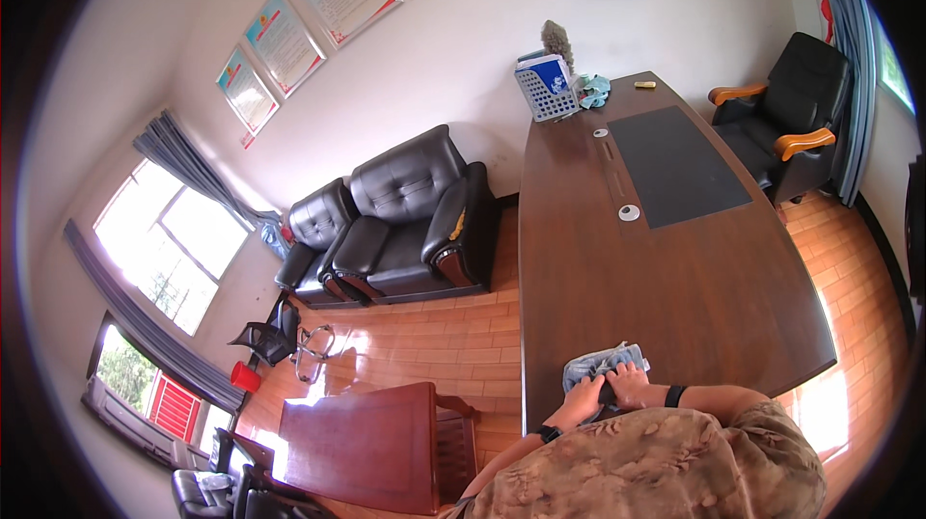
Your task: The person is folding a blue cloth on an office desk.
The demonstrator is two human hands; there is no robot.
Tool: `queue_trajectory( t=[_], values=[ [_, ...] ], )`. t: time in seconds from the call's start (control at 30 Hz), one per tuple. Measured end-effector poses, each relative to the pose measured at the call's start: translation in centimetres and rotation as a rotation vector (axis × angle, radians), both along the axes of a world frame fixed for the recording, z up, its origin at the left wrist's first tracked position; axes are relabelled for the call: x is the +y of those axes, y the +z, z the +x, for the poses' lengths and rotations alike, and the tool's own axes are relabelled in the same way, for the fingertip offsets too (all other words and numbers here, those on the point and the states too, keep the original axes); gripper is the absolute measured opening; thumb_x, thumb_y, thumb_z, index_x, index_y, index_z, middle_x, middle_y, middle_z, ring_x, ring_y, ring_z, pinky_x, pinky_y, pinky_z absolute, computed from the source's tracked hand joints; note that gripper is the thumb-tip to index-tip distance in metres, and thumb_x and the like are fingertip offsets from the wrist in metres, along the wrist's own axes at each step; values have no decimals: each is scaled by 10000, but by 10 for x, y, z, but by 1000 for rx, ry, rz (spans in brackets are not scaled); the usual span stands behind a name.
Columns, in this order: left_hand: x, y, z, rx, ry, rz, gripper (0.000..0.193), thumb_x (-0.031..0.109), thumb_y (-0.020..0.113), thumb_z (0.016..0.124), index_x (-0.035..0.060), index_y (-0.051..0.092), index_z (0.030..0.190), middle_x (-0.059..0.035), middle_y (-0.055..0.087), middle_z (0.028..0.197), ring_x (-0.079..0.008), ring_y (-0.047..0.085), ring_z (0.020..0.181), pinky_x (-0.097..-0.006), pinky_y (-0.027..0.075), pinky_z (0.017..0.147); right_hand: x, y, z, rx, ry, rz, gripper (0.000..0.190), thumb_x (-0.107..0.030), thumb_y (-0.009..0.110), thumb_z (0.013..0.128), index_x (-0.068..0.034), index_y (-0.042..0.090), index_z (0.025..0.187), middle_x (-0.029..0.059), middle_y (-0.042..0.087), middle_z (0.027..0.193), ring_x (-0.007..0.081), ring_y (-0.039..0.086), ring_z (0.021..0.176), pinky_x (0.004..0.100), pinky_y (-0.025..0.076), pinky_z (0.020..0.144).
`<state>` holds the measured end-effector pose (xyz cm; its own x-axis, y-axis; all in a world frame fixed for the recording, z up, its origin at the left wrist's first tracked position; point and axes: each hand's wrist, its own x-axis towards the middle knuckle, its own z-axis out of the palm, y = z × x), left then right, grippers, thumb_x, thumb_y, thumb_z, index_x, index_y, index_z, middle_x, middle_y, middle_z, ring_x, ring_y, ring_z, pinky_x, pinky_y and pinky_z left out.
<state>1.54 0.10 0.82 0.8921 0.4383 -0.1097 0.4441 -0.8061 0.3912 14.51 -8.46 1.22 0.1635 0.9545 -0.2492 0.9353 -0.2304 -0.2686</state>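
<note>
A grey-blue cloth (604, 363) lies folded on the near end of a dark brown wooden desk (600, 287). My left hand (579, 401) presses on its near left part, with a dark watch on the wrist. Beside it, my right hand (629, 383) rests on the cloth's right part, a black band around that wrist. Between the hands is something dark that I cannot make out. A black desk pad (680, 164) covers part of the desk's far half.
At the desk's far end stand a grey file basket (548, 92), a light blue cloth (595, 91) and a small yellowish object (645, 85). A black armchair (803, 99) is at right, a black leather sofa (405, 193) at left. A reddish wooden table (362, 447) stands lower left.
</note>
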Motion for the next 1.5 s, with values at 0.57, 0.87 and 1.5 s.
queue_trajectory(
  t=[0.57, 0.87, 1.5],
  values=[
    [28, -5, 19, -4, 104, 80, 394, 97, 604, 714, 134, 444, 1073, -173, 536, 965, -377, 560, 875, -453, 475, 705, 24, 6, 8, -22, -92, 42, 482, -232, 656, 681, -114, 488, 1117, 136, 471, 1119, 306, 452, 1070, 410, 417, 855],
    [9, -1, 7, 98, 80, 8, 541, 213, 707, 653, 123, 408, 1095, -207, 542, 979, -399, 558, 881, -463, 475, 714, 6, -5, 3, -7, -5, 26, 503, -249, 659, 674, -106, 490, 1126, 157, 468, 1128, 341, 442, 1082, 436, 412, 881],
    [15, -12, 6, 29, 11, 47, 501, 153, 681, 671, 94, 406, 1085, -202, 533, 963, -407, 546, 880, -469, 474, 698, 5, 3, -3, -35, -40, 42, 493, -229, 663, 653, -113, 500, 1104, 127, 471, 1105, 299, 454, 1060, 402, 427, 842]
  ],
)
